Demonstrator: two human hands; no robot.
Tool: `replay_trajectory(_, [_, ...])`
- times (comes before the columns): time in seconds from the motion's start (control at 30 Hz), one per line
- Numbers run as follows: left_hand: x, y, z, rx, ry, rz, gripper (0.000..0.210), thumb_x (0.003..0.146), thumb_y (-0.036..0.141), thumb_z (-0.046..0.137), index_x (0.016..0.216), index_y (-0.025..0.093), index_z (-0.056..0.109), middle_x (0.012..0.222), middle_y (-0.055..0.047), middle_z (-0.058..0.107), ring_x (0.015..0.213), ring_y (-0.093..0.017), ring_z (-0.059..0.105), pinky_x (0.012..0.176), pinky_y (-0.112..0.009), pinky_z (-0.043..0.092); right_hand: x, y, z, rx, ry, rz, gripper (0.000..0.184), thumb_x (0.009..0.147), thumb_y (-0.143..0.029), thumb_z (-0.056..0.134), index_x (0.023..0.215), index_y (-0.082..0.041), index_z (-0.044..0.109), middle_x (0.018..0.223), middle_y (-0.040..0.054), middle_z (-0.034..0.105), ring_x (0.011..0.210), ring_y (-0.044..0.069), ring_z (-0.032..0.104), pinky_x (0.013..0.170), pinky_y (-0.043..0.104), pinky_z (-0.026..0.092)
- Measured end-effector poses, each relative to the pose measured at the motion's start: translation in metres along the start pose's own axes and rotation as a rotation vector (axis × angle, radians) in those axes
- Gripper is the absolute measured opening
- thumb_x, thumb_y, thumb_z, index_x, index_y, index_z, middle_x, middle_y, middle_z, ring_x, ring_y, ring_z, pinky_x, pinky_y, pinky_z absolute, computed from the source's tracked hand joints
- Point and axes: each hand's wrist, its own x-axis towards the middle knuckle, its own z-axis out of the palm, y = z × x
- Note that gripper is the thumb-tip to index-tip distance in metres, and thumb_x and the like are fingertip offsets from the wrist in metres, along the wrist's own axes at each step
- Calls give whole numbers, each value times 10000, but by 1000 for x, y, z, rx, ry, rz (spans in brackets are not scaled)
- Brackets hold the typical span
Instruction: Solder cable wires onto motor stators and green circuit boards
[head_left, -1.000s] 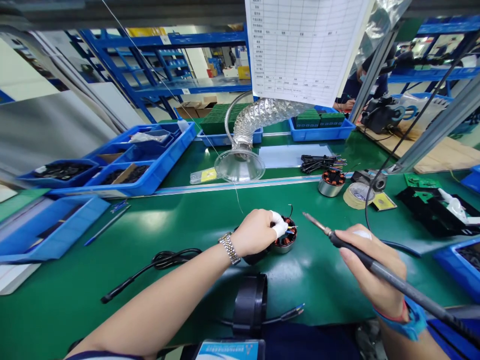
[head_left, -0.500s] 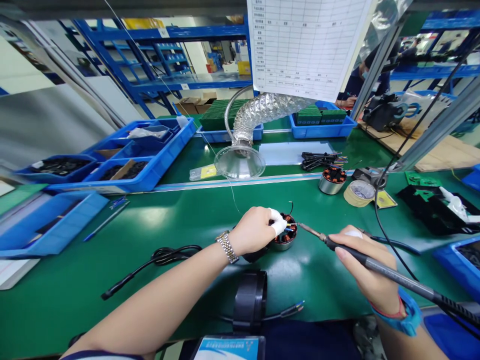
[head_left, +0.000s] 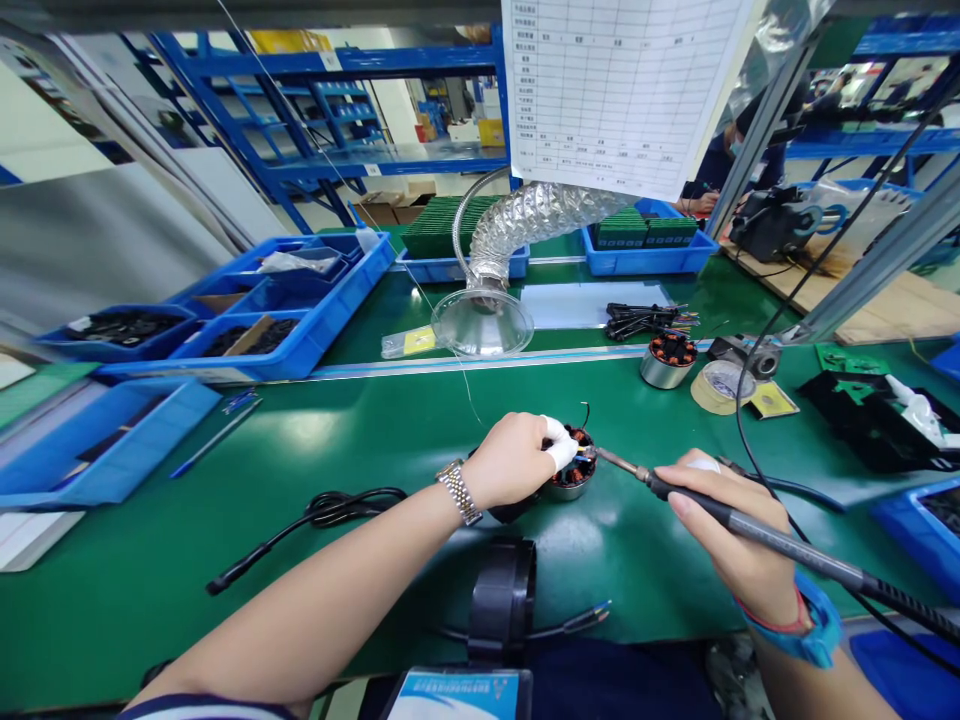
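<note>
No text can be read with certainty. Rows of tiny, Chinese-looking characters stand on the ruled paper form (head_left: 600, 95) hanging overhead. The blue-and-white badge (head_left: 454, 697) at the lower edge bears an upside-down printed line, too small to make out. White labels (head_left: 330, 62) on the blue shelf rack (head_left: 420, 60) are illegible.

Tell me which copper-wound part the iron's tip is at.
The nearer copper-wound part, at the left hand; the other part stands farther back beside the tape roll, away from the iron.
</note>
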Motion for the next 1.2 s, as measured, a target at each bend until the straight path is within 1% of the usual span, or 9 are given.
replay_trajectory(0.2, [1, 1, 0, 8, 2, 3, 295, 779, 322, 450, 575, 148, 573, 589, -7, 554, 553, -119, 457, 511, -239, 276, 3, 0, 1, 9, -4, 19, 180, 792, -182, 552, 933, -214, 658, 783, 28, 642, 700, 142, 575, 608, 269, 453])
replay_trajectory(0.33, [1, 1, 0, 14, 1, -4, 290, 779, 317, 446, 584, 151, 583, 567, 0, 536, 543, -115, 450, 513, -236, 281, 4, 1, 1, 42, -10, 31, 186, 789, -166, 556, 940, -213, 657, 784, 19, 638, 705, 131, 568, 612, 256, 447])
replay_trajectory(0.8, [1, -1, 0, 5, 15, -1, 277, 780, 315, 461, 629, 159, 634, 571, 6, 550, 537, -113, 453, 509, -233, 295, 6, 0, -2, 42, -42, 11, 199, 789, -137, 566, 944, -234, 645, 803, 6, 622, 717, 112, 554, 617, 237, 426])
replay_trajectory(0.93, [2, -1, 1, 3, 9, -4, 268, 780, 309, 460, 635, 158, 628, 596, 1, 573, 562, -119, 482, 527, -234, 310, 7, 1, -2, 72, -41, 20, 220, 792, -130, 559, 966, -241, 637, 797, 4, 614, 721, 113, 545, 621, 241, 429])
replay_trajectory(1.1, [3, -1, 1, 9, 15, -3, 282, 785, 321, 457, 615, 159, 614, 591, 1, 567, 561, -120, 479, 534, -238, 316, 8, -1, 0, 29, -61, 3, 228, 785, -118, 565, 970, -230, 635, 799, 6, 605, 720, 105, 539, 619, 234, 426])
replay_trajectory(1.2, [3, -2, 1, 1, 16, -8, 285, 786, 326, 456, 614, 161, 612, 591, 0, 568, 564, -122, 483, 535, -238, 319, 8, -2, -1, 40, -71, -5, 243, 780, -109, 568, 980, -233, 631, 798, 4, 599, 721, 103, 534, 617, 233, 427])
